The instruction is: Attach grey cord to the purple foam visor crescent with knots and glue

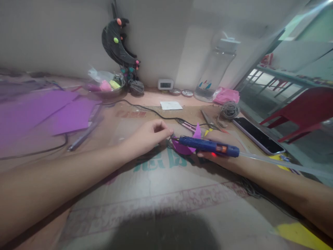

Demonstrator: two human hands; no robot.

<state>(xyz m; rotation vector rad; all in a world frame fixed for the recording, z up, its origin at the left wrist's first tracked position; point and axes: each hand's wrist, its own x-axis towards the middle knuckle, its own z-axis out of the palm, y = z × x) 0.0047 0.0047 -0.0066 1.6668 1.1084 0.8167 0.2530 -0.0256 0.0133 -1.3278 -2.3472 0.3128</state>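
My right hand (pixel 221 158) is wrapped round a blue glue gun (pixel 209 146), with a clear glue stick (pixel 273 162) sticking out of its back toward me. The gun's tip points left at a small purple foam piece (pixel 183 147) lying on the cardboard (pixel 161 180). My left hand (pixel 149 135) reaches in from the left, fingers pinched together at the edge of that purple piece, right by the gun's tip. What the fingertips pinch is too small to make out.
Purple foam sheets (pixel 59 114) lie at the left. A bowl of coloured bits (pixel 106 86), a black crescent ornament (pixel 116 41), a small clock (pixel 165 84) and a clear bottle (pixel 215 69) stand along the wall. Scissors (pixel 186 124), grey twine (pixel 229 110) and a phone (pixel 257 134) lie right.
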